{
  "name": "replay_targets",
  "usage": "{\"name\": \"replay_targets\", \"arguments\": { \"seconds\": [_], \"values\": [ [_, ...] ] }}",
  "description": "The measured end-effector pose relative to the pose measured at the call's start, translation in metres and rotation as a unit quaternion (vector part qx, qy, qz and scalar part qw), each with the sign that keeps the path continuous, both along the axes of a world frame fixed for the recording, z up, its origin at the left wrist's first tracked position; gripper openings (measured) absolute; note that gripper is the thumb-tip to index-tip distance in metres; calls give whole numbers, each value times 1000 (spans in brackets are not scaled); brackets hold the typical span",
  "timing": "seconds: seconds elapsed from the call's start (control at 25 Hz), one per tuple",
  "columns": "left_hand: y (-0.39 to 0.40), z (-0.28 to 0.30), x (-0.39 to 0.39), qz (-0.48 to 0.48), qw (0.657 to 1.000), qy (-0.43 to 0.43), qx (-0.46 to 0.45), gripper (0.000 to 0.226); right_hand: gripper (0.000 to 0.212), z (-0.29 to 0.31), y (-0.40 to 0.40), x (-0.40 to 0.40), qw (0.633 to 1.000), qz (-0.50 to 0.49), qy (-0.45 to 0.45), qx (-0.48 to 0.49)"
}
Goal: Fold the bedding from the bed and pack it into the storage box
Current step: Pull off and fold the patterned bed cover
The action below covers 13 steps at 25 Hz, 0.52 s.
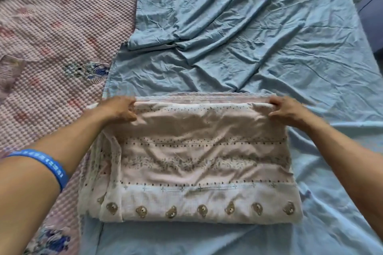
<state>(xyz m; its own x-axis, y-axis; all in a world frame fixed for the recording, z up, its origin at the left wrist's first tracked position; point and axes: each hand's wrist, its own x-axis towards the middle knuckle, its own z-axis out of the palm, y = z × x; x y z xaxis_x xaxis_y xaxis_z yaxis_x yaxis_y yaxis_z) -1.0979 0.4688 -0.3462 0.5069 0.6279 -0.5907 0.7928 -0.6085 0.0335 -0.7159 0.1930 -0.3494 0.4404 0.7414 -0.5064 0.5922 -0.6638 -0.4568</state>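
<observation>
Reaching forward with both arms nearly straight, the person grips the far edge of a folded cream sheet [196,157], one hand at each far corner. On the left hand [119,108] the fingers [131,107] curl down over the fold and pinch the cloth against the thumb below them. The right hand [288,109] mirrors it, with the fingers [274,101] bunched over the edge and the thumb under it, clamped on the fabric. Both wrists are level, palms turned down.

That sheet lies as a wide rectangle stretching from the fingers back toward the person, with dotted lines across it and a row of small bear heads [172,211] along the near border. Just beyond the fingertips a lace-trimmed lower layer [207,95] peeks out.

Beneath and beyond the hands spreads a wrinkled light blue sheet [259,37]. Out past the left hand lies a pink bobbled blanket [58,37] with blue floral patches.

A blue wristband [47,164] circles the left forearm, well back from the fingers; it carries white lettering, too blurred to read.
</observation>
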Motion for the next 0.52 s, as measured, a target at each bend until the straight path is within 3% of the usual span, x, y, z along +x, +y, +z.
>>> {"name": "replay_targets", "arguments": {
  "seconds": [0.12, 0.28, 0.36, 0.44, 0.52],
  "values": [
    [13, -15, -19, -6, 1000, 26, -2, 27, 42, -35, -24, 18, 992, -88, 67, 54],
    [46, -6, -18, 54, 993, -110, 4, 27, 18, -49, -23, 36, 967, -210, 100, 102],
    [53, -16, -22, 93, 984, -144, 52, 27, 17, -54, -11, 27, 956, -253, 85, 125],
    [42, -30, -19, 178, 960, -179, 123, 27, 13, -57, -6, 9, 955, -279, 3, 103],
    [6, -42, -19, 219, 938, -189, 189, 37, 35, -53, -5, -20, 940, -296, -159, 65]
  ]
}}
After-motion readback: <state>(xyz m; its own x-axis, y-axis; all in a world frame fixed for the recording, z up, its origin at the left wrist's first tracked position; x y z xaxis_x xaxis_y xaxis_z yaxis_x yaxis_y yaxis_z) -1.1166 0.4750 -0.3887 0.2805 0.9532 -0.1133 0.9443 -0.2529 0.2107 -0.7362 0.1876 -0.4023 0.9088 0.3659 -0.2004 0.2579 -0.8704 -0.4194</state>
